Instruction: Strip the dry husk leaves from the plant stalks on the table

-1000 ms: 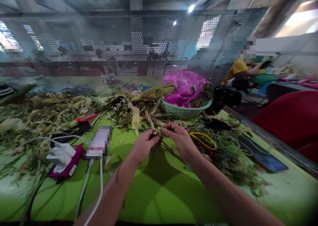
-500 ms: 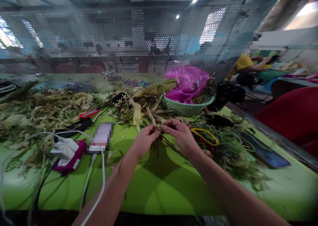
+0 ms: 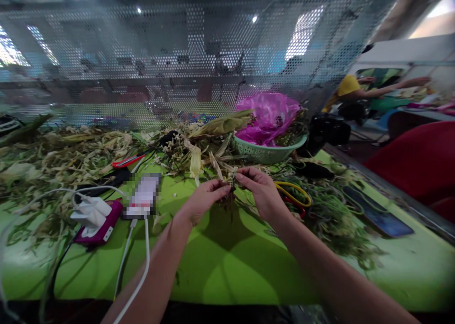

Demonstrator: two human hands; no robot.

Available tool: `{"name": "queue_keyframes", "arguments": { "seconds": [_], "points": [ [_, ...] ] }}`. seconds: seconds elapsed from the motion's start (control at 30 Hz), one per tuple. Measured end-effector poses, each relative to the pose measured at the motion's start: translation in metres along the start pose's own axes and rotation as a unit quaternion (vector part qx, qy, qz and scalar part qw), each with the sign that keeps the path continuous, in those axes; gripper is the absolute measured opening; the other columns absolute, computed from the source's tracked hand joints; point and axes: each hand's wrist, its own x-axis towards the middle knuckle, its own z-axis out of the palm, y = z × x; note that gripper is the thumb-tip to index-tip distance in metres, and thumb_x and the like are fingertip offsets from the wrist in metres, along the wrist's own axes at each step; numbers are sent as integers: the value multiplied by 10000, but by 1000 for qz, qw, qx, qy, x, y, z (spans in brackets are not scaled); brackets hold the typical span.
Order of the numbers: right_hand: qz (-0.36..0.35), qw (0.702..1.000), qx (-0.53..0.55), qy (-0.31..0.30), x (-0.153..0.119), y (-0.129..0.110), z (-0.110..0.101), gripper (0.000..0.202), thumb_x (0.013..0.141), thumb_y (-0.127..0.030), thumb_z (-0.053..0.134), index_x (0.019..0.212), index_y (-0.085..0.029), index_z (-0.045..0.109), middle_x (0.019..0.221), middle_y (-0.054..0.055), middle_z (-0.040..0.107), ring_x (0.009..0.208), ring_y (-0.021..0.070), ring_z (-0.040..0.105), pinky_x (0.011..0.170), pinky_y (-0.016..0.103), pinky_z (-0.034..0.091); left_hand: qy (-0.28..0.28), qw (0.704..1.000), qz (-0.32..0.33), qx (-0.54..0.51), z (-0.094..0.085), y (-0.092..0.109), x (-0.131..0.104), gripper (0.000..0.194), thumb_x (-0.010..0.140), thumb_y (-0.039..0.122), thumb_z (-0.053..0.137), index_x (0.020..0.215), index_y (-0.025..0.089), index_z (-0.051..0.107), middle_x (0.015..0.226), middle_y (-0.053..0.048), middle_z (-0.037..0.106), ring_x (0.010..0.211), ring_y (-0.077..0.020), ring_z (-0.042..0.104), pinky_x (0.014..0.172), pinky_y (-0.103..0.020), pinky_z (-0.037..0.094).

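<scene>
Between my fingertips, above the green tabletop (image 3: 227,262), is a small bundle of dried plant stems (image 3: 232,179). My left hand (image 3: 204,198) pinches its lower part, with darker strands hanging below. My right hand (image 3: 261,191) is closed at its upper right side, thumb and forefinger together. Just beyond my hands lie a pale yellow dried husk (image 3: 195,162) and a long folded dry leaf (image 3: 222,126). Yellow-handled scissors (image 3: 295,193) lie right of my right hand, partly over green plant strands. The finer detail of the bundle is too small to make out.
Heaps of dried husks (image 3: 64,158) cover the left. A phone (image 3: 144,196), a purple power strip (image 3: 101,224) and white cables lie nearer. A green basket (image 3: 270,153) holds a pink plastic bag (image 3: 268,117). Another phone (image 3: 378,212) lies right. A person in yellow (image 3: 350,87) sits beyond.
My hands have drawn slightly apart, showing more of the bundle between them. The person in the background has stretched an arm out to the right.
</scene>
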Motion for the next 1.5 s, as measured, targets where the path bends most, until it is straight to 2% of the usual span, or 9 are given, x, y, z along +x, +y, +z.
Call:
{"name": "queue_keyframes", "arguments": {
  "seconds": [0.1,0.23,0.3,0.47,0.7,0.93,1.17,1.33,1.5],
  "points": [
    [-2,1000,4,1,-1,-2,0,253,739,-384,705,893,-188,660,830,20,644,748,143,553,713,272,443,-21,1000,-5,-23,0,1,0,339,636,272,789,933,146,688,894,-59,698,855,-167,600,822,-286,440],
    [2,1000,13,2,-2,-4,2,345,747,-399,691,1013,-188,631,921,45,650,768,143,561,682,263,448,32,998,14,-42,-1,3,2,307,639,227,767,920,136,685,893,-63,705,825,-161,605,829,-296,454],
    [22,1000,3,-11,-2,-4,4,336,732,-403,698,973,-180,623,894,39,644,739,139,553,665,266,439,61,996,27,-60,-1,4,4,292,658,240,749,921,135,679,907,-67,706,819,-162,607,831,-309,462],
    [55,991,-54,-109,-4,3,10,276,677,-369,735,814,-165,611,760,8,617,707,142,542,665,284,416,100,990,55,-87,-3,2,6,297,685,237,722,960,145,657,960,-64,702,870,-167,608,880,-330,453],
    [12,988,-111,-103,-3,7,10,170,689,-328,687,731,-182,609,659,-19,573,641,135,504,635,282,403,148,985,68,-59,-3,0,8,237,678,187,703,906,145,654,906,-49,699,839,-155,600,830,-294,445],
    [-11,986,-132,-96,-1,8,9,172,702,-343,664,742,-186,607,668,-14,576,647,140,509,636,278,404,137,986,39,-81,-6,1,8,284,647,202,740,908,137,647,867,-44,694,761,-143,595,773,-289,461],
    [-9,985,-132,-109,-2,8,7,144,706,-314,646,754,-183,611,670,-15,583,650,138,517,644,273,410,131,987,48,-81,-6,-2,8,313,664,265,752,941,150,665,899,-46,703,788,-152,603,788,-296,459],
    [-8,985,-145,-92,0,11,6,98,688,-268,642,725,-181,615,623,-25,561,615,135,492,610,270,374,128,987,54,-84,-6,-7,12,284,607,226,787,859,150,679,846,-48,711,782,-163,618,796,-306,466],
    [5,988,-117,-96,0,9,8,141,694,-305,658,742,-175,631,657,-16,581,632,136,502,620,270,375,147,983,54,-98,-5,0,10,291,595,214,784,857,140,680,813,-35,706,740,-148,606,767,-292,464]
  ]
}}
